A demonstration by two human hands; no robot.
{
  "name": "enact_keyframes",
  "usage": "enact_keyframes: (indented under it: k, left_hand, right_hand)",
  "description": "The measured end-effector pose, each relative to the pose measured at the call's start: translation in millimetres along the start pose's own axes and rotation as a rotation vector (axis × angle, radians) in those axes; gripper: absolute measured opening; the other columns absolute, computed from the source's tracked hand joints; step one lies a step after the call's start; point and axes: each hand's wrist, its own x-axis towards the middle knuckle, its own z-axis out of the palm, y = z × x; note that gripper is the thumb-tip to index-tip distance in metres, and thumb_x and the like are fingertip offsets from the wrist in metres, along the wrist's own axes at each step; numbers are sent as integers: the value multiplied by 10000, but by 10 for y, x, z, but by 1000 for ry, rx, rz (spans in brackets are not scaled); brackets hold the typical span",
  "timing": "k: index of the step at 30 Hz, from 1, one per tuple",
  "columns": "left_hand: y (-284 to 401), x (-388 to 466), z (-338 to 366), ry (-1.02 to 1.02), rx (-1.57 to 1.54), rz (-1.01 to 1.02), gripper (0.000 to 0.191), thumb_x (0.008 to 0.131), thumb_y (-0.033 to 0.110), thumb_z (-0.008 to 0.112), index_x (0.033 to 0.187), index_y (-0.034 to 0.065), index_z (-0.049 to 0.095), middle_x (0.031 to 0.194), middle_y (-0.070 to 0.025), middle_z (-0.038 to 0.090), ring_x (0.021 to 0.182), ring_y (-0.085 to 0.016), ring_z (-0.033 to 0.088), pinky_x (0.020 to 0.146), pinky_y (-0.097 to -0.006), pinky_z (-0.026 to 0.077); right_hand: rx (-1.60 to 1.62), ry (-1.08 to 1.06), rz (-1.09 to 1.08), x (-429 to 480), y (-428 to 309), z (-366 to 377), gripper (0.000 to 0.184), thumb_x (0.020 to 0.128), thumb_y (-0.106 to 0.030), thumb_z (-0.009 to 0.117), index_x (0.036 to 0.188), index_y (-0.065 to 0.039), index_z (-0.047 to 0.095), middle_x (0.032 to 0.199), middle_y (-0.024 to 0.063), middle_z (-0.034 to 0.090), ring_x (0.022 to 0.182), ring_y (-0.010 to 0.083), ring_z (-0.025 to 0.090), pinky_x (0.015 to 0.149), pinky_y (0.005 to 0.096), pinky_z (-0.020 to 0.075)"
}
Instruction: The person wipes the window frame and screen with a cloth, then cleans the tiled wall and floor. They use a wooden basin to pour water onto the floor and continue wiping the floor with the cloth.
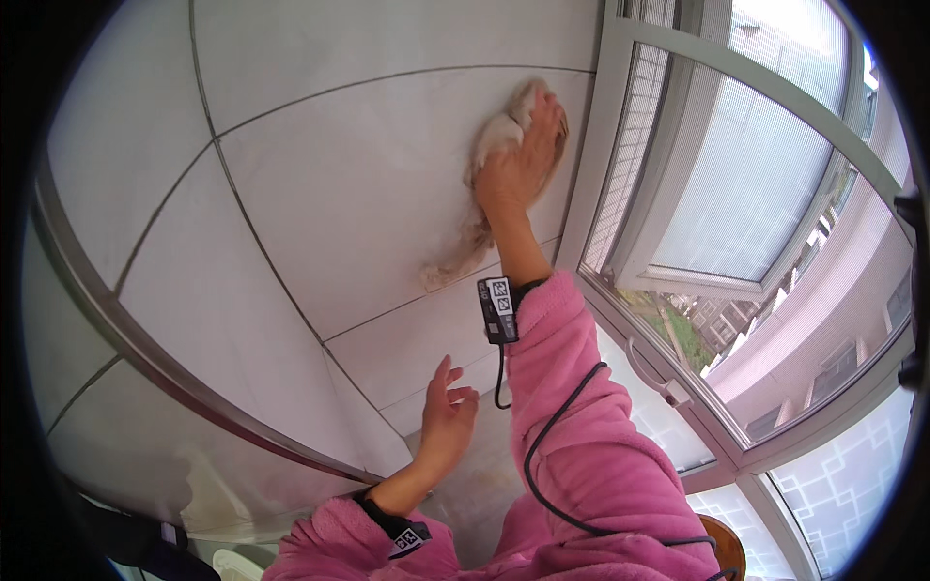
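My right hand [517, 163] presses a crumpled beige cloth [500, 136] flat against the pale wall tiles [349, 196], close to the window frame. Part of the cloth bulges out past the thumb, and a tail of it trails down below the wrist towards a grout line. The palm side is hidden against the cloth. Lower down, my left hand [449, 421] hangs in the air before the wall with its fingers apart and slightly bent, holding nothing. Both wrists carry strapped dark devices, and a black cable runs along the right pink sleeve [581, 436].
A white-framed window [581, 189] with a screen and a handle [674, 392] stands at the right; buildings and grass show outside. Along the left, a curved-looking metal trim [182, 392] edges the tiles. A round brown object [726, 545] sits at bottom right, and a pale container rim [236, 563] at bottom left.
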Motion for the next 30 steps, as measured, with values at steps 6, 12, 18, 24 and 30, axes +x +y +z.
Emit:
enact_keyframes:
  k: [6,12,18,24,30]
  left_hand:
    - [-75,-106,167,-176,111,155,704,939,56,592,1546,39,236,1374,-184,487,1000,-185,600,826,-315,532]
    - [-208,-97,104,-192,148,43,682,934,82,609,1525,21,274,1348,-179,518,895,-155,624,814,-313,532]
    - [-206,-176,8,-252,152,5,686,936,82,614,1526,14,270,1352,-170,507,880,-133,621,789,-299,529]
    - [45,-348,56,-301,-131,3,657,979,38,546,1555,60,232,1443,-144,409,1006,-142,600,848,-289,495]
    - [263,-397,94,-324,-221,59,630,998,24,500,1562,83,226,1448,-131,407,1087,-168,591,910,-312,488]
  right_hand:
    - [186,-180,447,-1256,713,-662,752,787,71,361,1533,-2,297,1567,214,334,1461,348,305,1203,406,241]
    - [298,-419,590,-1056,513,-931,730,792,110,439,1507,-2,342,1522,225,388,1405,395,369,1177,416,300]
    - [-3,-149,-338,502,-174,-184,725,792,-23,525,1501,-64,379,1519,187,406,1429,393,333,1191,494,244]
    - [42,53,-209,343,256,20,641,859,-70,423,1496,-34,369,1534,176,398,1426,388,340,1185,465,244]
    - [152,-55,-75,-930,815,-468,625,879,-63,402,1492,40,342,1524,217,397,1431,386,330,1205,430,204]
